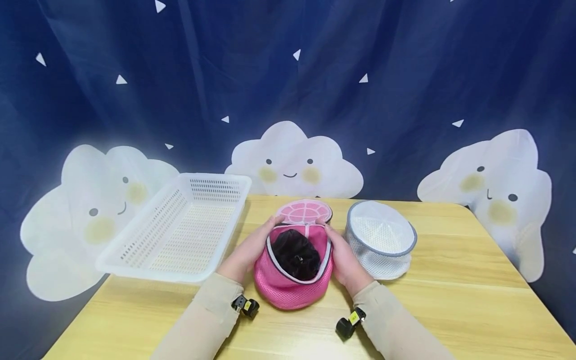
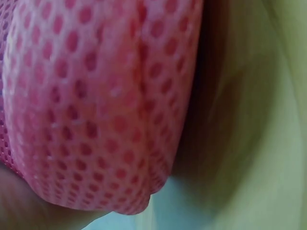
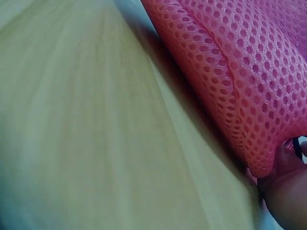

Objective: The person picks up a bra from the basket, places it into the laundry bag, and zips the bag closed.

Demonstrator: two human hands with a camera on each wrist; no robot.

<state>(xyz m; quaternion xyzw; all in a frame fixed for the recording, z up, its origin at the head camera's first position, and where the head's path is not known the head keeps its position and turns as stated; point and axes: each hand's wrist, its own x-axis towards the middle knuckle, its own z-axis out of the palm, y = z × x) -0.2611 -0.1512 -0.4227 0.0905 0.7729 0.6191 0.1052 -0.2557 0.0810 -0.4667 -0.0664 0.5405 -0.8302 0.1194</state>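
A pink mesh laundry bag [image 1: 288, 298] stands in the middle of the table, its zipped lid [image 1: 303, 211] folded back behind it. Inside the open mouth lies a bundle of black cloth [image 1: 294, 254]. My left hand [image 1: 253, 246] grips the bag's left side near the rim, and my right hand [image 1: 345, 256] grips the right side. In the left wrist view the mesh wall [image 2: 96, 105] fills much of the picture. The right wrist view has the thumb side of my right hand [image 3: 288, 189] against the lower corner of the mesh [image 3: 240, 81].
To the left is a white plastic basket [image 1: 213, 272] with slotted walls. A white mesh laundry bag [image 1: 380, 262] with a grey rim stands right of my right hand. Behind the wooden table [image 1: 472, 300] hangs a dark blue curtain [image 1: 288, 30] with clouds.
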